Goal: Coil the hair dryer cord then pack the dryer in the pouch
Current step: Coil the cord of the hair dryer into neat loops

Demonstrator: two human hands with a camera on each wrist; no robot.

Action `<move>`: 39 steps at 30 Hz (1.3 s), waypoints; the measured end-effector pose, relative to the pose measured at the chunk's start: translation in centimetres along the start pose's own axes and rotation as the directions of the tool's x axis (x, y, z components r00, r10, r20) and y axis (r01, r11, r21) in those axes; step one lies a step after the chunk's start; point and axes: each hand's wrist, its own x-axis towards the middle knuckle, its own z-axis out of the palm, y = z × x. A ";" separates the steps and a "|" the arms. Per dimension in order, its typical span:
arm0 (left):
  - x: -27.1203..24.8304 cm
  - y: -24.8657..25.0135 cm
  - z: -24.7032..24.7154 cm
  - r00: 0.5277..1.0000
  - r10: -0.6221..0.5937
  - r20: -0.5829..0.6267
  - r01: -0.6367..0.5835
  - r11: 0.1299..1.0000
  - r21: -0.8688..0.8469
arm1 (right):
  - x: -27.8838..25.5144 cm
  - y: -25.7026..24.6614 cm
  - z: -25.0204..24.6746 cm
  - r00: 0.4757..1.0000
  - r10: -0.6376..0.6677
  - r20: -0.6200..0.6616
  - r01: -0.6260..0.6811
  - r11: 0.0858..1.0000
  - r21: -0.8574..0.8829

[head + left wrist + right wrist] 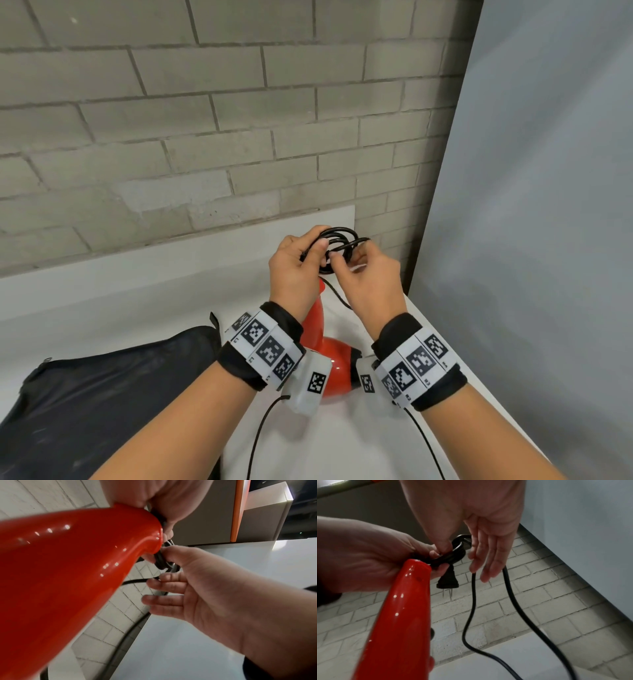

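**Hands gather the black cord above the red dryer**

Both hands are raised over the white table, close to the grey brick wall. Left hand has its fingers curled round the coiled black power cord and grips the bundle of loops. Right hand pinches one strand of the same coil between thumb and forefinger, while its other three fingers are stretched out and apart, holding nothing.

On the left part of the table lies the flat black mesh pouch, with a small zipper pull at its near corner. Just beside it, between the two wrists, rests the glossy red plastic hair dryer; its handle points up towards the hands, and its end comes just below the held coil. A loose length of the cord hangs from the coil down to the table in two strands. The black plug hangs below the left fingers, with its metal prongs pointing down. Both wrists wear black bands with white marker tags.
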 end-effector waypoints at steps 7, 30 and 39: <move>-0.3 0.6 -0.1 0.990 -0.011 0.144 0.023 0.996 -0.082 | 0.2 0.0 1.5 0.983 -0.182 0.020 0.170 0.948 0.268; -0.1 -0.5 -0.7 0.995 -0.020 0.097 0.027 0.997 -0.075 | 0.7 10.9 -3.8 0.626 0.477 0.618 0.185 0.678 -0.711; -0.1 -0.6 -0.7 0.995 -0.033 0.093 0.042 0.994 -0.096 | 1.3 6.3 -2.7 0.733 0.135 0.666 0.054 0.965 -0.255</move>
